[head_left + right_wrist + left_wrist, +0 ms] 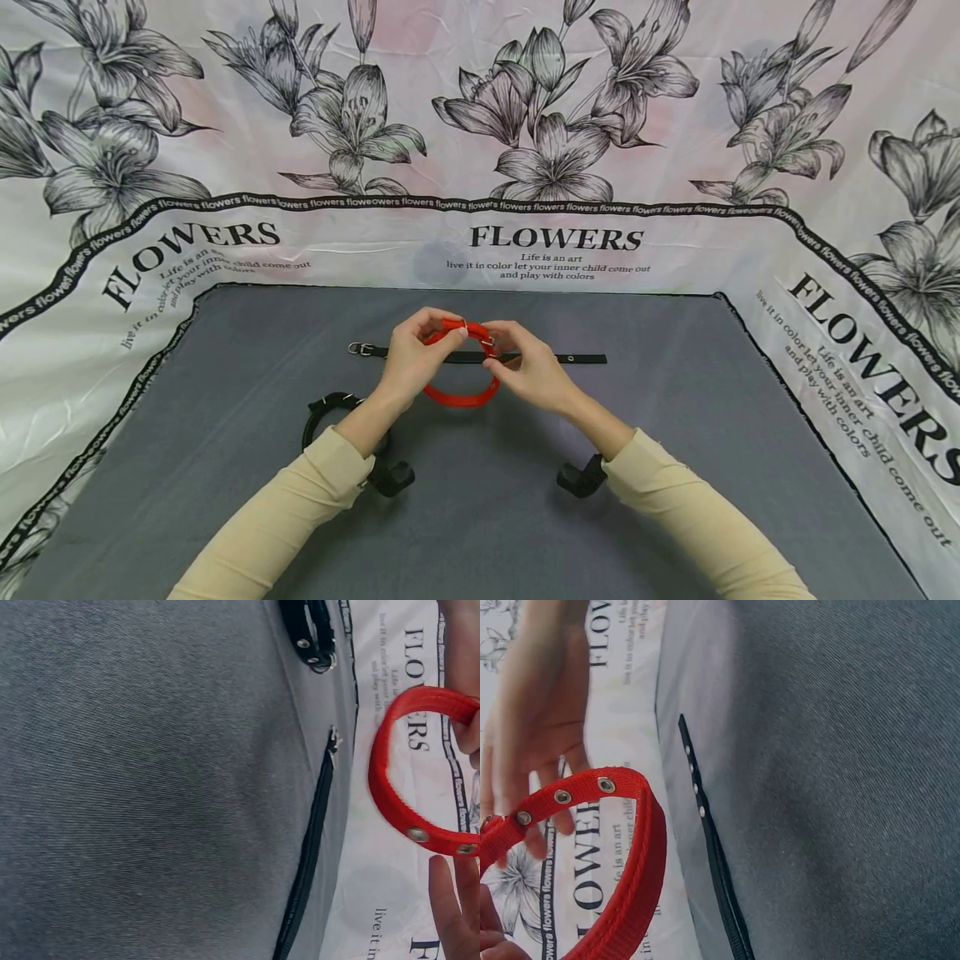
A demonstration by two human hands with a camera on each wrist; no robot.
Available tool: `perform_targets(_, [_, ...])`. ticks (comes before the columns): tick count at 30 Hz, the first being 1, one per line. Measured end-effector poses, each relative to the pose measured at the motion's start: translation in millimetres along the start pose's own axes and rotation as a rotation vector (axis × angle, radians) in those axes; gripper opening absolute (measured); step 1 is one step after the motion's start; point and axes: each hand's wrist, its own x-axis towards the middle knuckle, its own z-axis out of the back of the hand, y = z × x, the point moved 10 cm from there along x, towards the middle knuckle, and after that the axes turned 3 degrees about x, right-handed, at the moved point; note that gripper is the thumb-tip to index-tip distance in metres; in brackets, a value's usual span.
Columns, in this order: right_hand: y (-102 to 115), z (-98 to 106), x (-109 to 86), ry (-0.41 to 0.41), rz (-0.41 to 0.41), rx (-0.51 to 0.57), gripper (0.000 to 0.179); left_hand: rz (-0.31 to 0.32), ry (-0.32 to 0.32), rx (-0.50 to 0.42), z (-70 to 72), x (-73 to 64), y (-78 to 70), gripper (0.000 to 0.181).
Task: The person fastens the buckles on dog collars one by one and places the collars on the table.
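A red collar [461, 400] with metal eyelets forms a loop held up between both hands, over the middle of the cloth. My left hand [415, 350] grips its upper left part, thumb along the strap. On the other side my right hand [528, 367] pinches the strap by the metal fitting, thumb and finger at the loop's right edge. In the left wrist view, eyelets line the upper band of the red collar [619, 900]. Behind the hands a black collar [585, 359] lies stretched out flat, its buckle at the left end and its middle partly hidden.
A second black collar [318, 417], fastened in a loop, lies on the grey cloth [480, 517] at the left, partly behind the left forearm. Black wrist straps [581, 477] hang below both sleeves. A white flower-printed sheet [375, 250] borders the grey cloth at back and sides.
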Motion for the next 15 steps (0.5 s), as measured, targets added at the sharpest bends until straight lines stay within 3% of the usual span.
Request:
perform_targets(8, [0.4,6.7,-0.8,-0.061,-0.009,-0.041,0.04,0.044,-0.022,-0.021,3.6,1.5,4.8,0.022])
perform_targets(15, [-2.9,12.2,0.0,-0.072,-0.055,-0.091,0.039,0.083,0.041,-0.025,2.1,0.8,9.4,0.026])
